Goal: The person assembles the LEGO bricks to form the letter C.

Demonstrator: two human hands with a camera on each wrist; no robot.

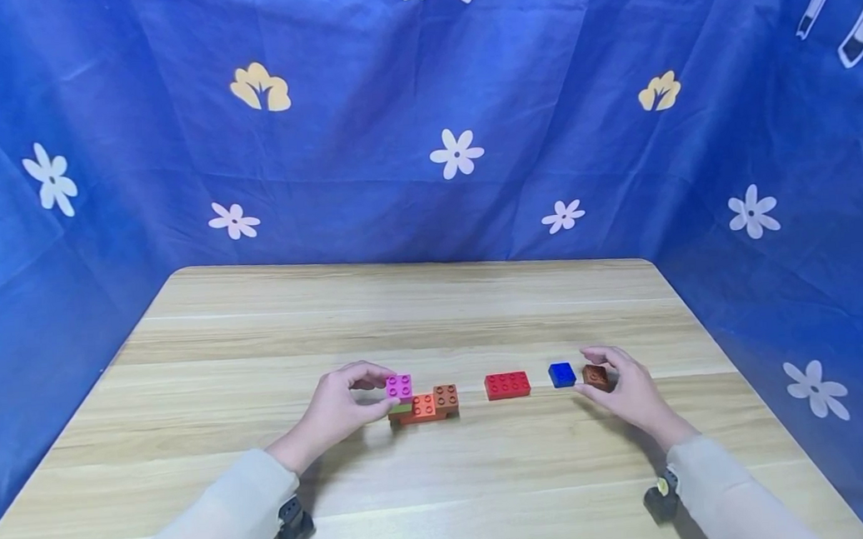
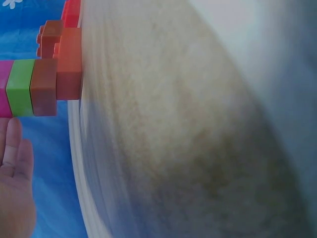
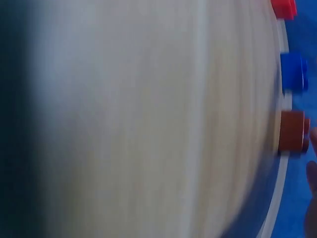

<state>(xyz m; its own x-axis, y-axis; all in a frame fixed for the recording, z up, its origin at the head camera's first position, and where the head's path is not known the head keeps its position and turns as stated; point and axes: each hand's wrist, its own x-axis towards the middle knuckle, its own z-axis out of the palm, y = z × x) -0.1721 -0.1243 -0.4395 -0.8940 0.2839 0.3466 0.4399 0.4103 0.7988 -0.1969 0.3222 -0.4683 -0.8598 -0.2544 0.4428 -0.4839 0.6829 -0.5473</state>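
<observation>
My left hand (image 1: 341, 399) pinches a magenta brick (image 1: 399, 387) between thumb and fingers, at the top of a small stack. Beneath the magenta one sit a green brick (image 2: 21, 87) and a brown brick (image 2: 44, 88), joined to an orange brick (image 1: 424, 407) on the table. A second brown brick (image 1: 445, 397) tops the orange brick's other end. Over at the right, my right hand (image 1: 629, 389) has thumb and forefinger spread around a loose brown brick (image 1: 596, 376), which rests on the table. Its fingertips show only partly in the right wrist view.
Beside the loose brown brick lies a small blue brick (image 1: 562, 375). A longer red brick (image 1: 507, 385) lies between it and the stack. All stand on a wood-grain table (image 1: 420, 320), with a blue patterned cloth (image 1: 362, 141) hanging behind and at both sides.
</observation>
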